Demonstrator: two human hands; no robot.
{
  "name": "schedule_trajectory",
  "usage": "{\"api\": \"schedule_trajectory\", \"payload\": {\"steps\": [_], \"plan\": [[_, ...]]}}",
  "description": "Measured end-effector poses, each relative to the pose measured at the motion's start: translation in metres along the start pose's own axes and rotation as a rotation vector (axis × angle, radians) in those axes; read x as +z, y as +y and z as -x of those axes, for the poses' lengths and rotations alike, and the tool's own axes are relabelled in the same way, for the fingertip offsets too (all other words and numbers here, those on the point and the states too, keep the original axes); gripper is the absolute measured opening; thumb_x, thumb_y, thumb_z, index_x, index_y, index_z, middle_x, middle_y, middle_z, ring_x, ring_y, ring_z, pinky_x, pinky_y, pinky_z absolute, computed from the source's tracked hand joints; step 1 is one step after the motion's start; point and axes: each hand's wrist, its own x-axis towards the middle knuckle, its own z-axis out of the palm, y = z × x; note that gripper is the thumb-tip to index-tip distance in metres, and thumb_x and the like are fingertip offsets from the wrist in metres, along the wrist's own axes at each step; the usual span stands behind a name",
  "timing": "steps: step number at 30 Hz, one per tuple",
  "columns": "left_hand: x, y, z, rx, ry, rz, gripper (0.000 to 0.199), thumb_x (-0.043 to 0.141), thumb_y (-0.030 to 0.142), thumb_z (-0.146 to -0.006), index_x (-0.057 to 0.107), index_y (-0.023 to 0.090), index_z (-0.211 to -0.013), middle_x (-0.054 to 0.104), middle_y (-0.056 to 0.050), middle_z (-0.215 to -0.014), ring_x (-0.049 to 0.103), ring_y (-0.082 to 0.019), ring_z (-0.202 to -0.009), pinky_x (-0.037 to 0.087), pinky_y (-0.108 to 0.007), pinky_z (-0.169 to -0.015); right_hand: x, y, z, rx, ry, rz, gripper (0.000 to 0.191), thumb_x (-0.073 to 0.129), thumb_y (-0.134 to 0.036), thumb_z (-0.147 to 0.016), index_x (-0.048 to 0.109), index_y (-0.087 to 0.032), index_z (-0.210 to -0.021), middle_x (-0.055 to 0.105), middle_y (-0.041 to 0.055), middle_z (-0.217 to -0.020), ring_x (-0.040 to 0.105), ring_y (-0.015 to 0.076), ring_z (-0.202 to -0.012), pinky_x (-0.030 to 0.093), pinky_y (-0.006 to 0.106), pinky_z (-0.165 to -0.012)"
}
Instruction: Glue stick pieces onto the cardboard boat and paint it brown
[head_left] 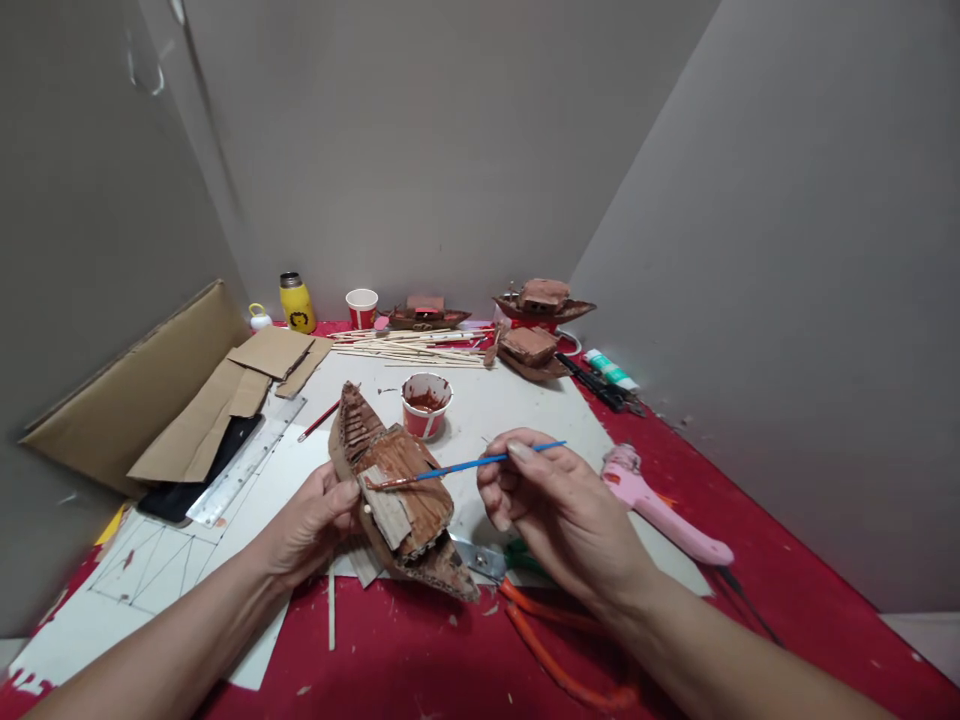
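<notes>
A cardboard model boat (427,515) is tilted up in my left hand (319,520), whose thumb presses on its near left edge. Most of its roof is coated reddish brown, while a strip on the left side is bare grey-tan. My right hand (536,490) pinches a thin blue paintbrush (469,464) between thumb and fingers. The brown brush tip lies on the roof beside the bare strip. Just behind the boat stands a paper cup (427,405) with brown paint inside.
Behind are wooden sticks (420,345), brown model boats (532,350), a white-and-red cup (362,308) and a yellow bottle (297,303). Cardboard pieces (202,410) and a ruler (247,460) lie left. Orange-handled scissors (540,640) and a pink glue gun (664,510) are at right.
</notes>
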Motion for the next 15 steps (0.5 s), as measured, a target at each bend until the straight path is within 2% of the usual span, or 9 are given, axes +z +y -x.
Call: {"api": "schedule_trajectory", "payload": {"steps": [3, 7, 10, 15], "plan": [[0.0006, 0.0021, 0.0006, -0.031, 0.001, -0.011, 0.065, 0.083, 0.047, -0.07, 0.067, 0.016, -0.124, 0.073, -0.017, -0.118, 0.067, -0.034, -0.111, 0.051, -0.046, -0.099, -0.0022, -0.0021, 0.0009, 0.036, -0.008, -0.008, 0.024, 0.084, -0.039, -0.071, 0.073, -0.019, -0.077, 0.07, 0.0014, -0.063, 0.062, 0.0103, -0.049, 0.05, 0.016, -0.042], [-0.0017, 0.0037, -0.0003, -0.051, -0.012, -0.017, 0.07, 0.08, 0.049, -0.074, 0.061, 0.016, -0.132, 0.061, -0.019, -0.14, 0.052, -0.04, -0.133, 0.043, -0.052, -0.108, -0.0055, -0.0044, 0.0007, 0.085, -0.015, 0.006, 0.026, 0.086, -0.039, -0.068, 0.071, -0.018, -0.073, 0.069, 0.0007, -0.059, 0.061, 0.0107, -0.044, 0.049, 0.017, -0.038], [-0.0055, 0.001, -0.0019, -0.051, -0.041, -0.007, 0.071, 0.08, 0.048, -0.074, 0.059, 0.016, -0.135, 0.055, -0.02, -0.146, 0.05, -0.041, -0.134, 0.04, -0.056, -0.11, -0.0063, -0.005, -0.0001, 0.049, -0.038, -0.022, 0.025, 0.085, -0.038, -0.071, 0.072, -0.018, -0.076, 0.071, 0.0014, -0.061, 0.062, 0.0104, -0.046, 0.051, 0.016, -0.04], [-0.0052, -0.0041, -0.0027, -0.05, -0.068, -0.021, 0.074, 0.084, 0.045, -0.071, 0.06, 0.012, -0.133, 0.062, -0.022, -0.138, 0.056, -0.043, -0.128, 0.04, -0.059, -0.11, -0.0034, -0.0054, 0.0001, -0.02, -0.1, -0.059, 0.02, 0.083, -0.036, -0.076, 0.075, -0.019, -0.082, 0.075, 0.0031, -0.071, 0.068, 0.0115, -0.057, 0.056, 0.016, -0.046]]}}
